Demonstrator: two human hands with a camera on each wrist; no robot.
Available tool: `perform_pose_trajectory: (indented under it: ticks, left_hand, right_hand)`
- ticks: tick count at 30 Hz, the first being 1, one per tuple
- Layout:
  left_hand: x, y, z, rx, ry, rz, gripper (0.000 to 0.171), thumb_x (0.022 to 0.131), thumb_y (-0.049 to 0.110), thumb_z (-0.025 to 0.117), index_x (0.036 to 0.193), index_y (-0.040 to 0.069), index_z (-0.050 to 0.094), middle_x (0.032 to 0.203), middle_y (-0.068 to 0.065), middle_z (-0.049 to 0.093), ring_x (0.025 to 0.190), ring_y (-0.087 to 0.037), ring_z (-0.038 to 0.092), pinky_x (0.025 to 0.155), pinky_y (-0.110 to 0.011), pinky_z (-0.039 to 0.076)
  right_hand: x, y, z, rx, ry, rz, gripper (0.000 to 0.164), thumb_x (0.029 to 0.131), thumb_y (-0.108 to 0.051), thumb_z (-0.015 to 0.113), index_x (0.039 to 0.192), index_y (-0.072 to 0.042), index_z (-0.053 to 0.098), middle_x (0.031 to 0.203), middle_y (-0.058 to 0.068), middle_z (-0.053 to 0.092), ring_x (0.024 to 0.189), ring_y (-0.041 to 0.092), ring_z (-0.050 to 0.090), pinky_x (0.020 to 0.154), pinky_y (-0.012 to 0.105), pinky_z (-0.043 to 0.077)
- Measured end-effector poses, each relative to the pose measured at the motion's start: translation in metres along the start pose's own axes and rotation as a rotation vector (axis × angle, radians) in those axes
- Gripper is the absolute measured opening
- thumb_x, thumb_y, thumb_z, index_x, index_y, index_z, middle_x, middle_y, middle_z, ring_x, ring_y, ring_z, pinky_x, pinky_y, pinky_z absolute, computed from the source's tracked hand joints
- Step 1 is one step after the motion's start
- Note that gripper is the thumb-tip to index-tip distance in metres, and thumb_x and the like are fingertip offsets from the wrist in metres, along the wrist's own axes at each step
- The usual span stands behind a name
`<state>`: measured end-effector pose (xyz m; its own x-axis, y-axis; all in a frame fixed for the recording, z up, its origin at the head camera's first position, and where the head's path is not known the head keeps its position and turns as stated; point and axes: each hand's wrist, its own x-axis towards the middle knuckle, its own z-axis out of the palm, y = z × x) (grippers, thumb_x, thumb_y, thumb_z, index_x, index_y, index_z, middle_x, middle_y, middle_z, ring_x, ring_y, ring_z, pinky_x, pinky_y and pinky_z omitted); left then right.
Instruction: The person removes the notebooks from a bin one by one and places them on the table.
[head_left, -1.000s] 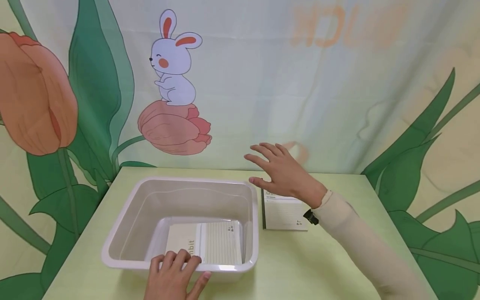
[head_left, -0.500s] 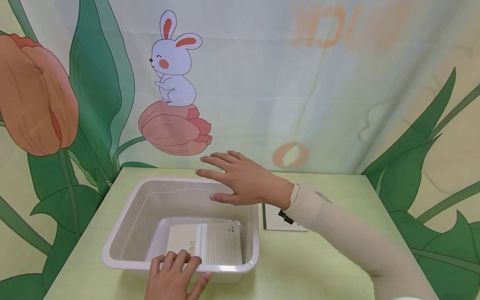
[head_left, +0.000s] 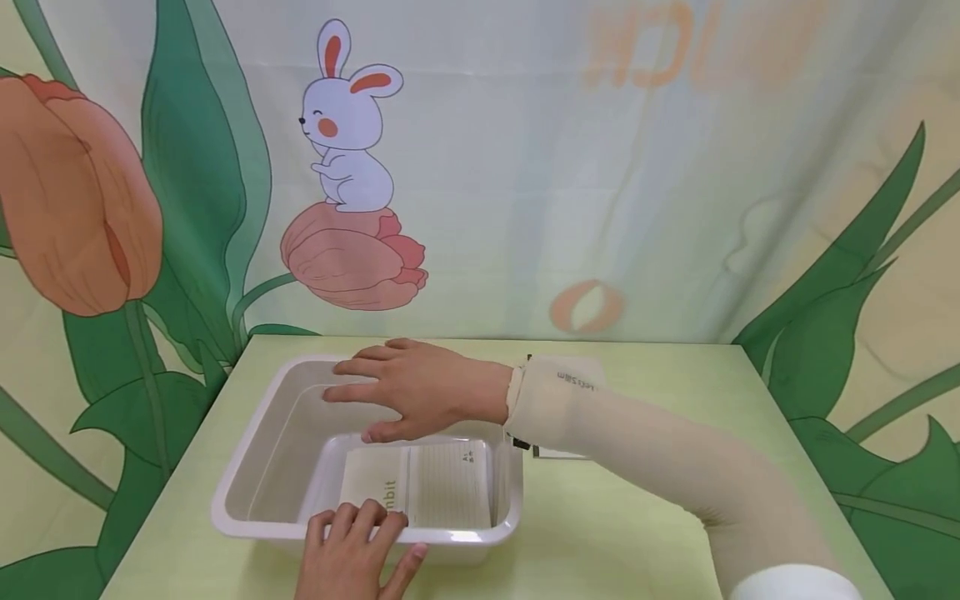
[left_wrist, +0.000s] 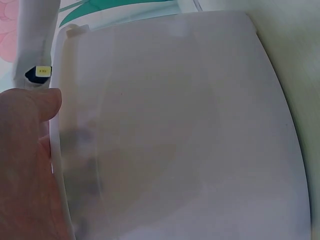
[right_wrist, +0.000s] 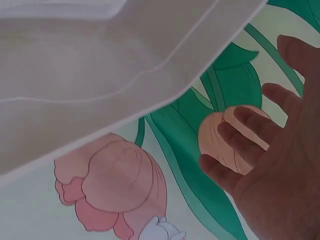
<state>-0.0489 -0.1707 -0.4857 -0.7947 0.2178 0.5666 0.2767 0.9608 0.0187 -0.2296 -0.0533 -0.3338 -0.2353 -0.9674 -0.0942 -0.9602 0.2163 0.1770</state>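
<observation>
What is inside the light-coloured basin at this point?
A notebook lies inside, its ruled lines and some lettering showing. The basin's near rim and the left hand cover its near edge; anything beneath the notebook cannot be seen.

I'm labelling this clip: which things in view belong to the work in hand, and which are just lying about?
Probably in use:
basin, rim gripped by the left hand
lined notebook inside
right hand, stretched over the basin

Probably lying about:
second notebook on the table, in neither hand, partly behind the right sleeve
printed backdrop
</observation>
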Motion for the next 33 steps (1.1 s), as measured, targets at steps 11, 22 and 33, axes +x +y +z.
perform_pose_trajectory:
  ticks: [11, 22, 33]
  left_hand:
    - [0.002, 0.001, 0.003, 0.003, 0.027, -0.012, 0.055, 0.099, 0.066, 0.024, 0.093, 0.025, 0.059, 0.088, 0.004, 0.054, 0.082, -0.020, 0.049, 0.077, -0.044, 0.038]
    - [-0.002, 0.001, 0.003, 0.022, 0.031, -0.026, 0.056, 0.099, 0.067, 0.025, 0.090, 0.025, 0.060, 0.084, 0.008, 0.050, 0.079, -0.018, 0.048, 0.077, -0.045, 0.040]
    - [0.000, -0.002, 0.005, 0.025, 0.044, -0.020, 0.055, 0.099, 0.066, 0.025, 0.089, 0.025, 0.058, 0.084, 0.008, 0.049, 0.079, -0.018, 0.047, 0.079, -0.043, 0.036]
  right_hand:
    - [0.033, -0.015, 0.025, -0.138, -0.203, -0.092, 0.064, 0.098, -0.059, 0.044, 0.154, -0.039, 0.020, 0.162, -0.009, 0.026, 0.148, 0.014, 0.029, 0.119, 0.035, 0.030]
    - [0.066, -0.026, 0.053, -0.131, -0.320, -0.054, 0.066, 0.094, -0.064, 0.047, 0.152, -0.049, 0.019, 0.161, -0.017, 0.023, 0.148, 0.008, 0.026, 0.115, 0.031, 0.034]
    - [0.087, -0.034, 0.095, -0.091, -0.414, -0.023, 0.064, 0.092, -0.059, 0.056, 0.149, -0.052, 0.026, 0.158, -0.021, 0.028, 0.141, 0.005, 0.035, 0.111, 0.029, 0.037]
